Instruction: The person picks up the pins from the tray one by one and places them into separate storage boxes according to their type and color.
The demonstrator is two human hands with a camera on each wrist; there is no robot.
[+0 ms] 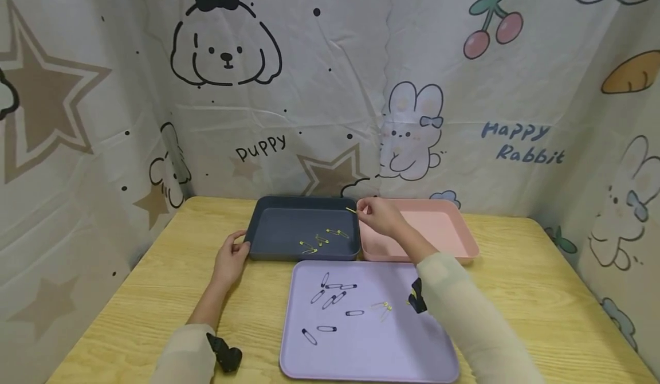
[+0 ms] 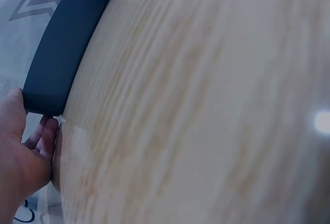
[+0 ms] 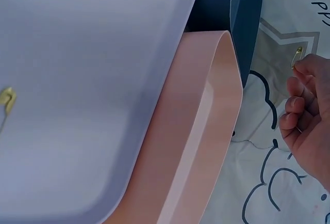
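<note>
- The right hand (image 1: 381,216) pinches a yellow safety pin (image 1: 351,210) at one end; the other end juts beyond the fingertips.
- Left of those fingers lies the dark tray (image 1: 281,222); beneath them, the pink tray (image 1: 438,223).
- The pin is probably light, stiff and slippery, best gripped near an end.
- The left hand (image 1: 230,261) clasps the dark tray's corner; how tightly is unclear.

Yellow pin (image 1: 351,210), slate-blue tray (image 1: 289,223)
</note>
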